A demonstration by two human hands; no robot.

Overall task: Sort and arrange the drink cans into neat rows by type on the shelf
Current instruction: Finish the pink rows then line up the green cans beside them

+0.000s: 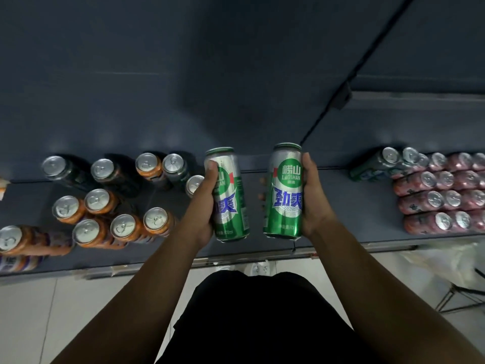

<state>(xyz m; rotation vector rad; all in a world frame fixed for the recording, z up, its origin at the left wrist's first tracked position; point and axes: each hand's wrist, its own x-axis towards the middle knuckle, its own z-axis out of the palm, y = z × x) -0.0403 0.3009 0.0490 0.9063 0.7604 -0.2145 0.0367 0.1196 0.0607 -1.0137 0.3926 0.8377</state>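
I hold two tall green beer cans upright above the middle of the dark shelf. My left hand grips the left green can from its left side. My right hand grips the right green can from its right side. The two cans are a small gap apart. On the shelf's left stand several orange cans mixed with dark cans. Pink cans stand in neat rows at the right, with two green cans behind them.
The shelf's front edge runs below my hands, with pale floor tiles beneath. Bare shelf shows between the left cluster and the pink rows. A white plastic bag and a metal frame sit at the lower right.
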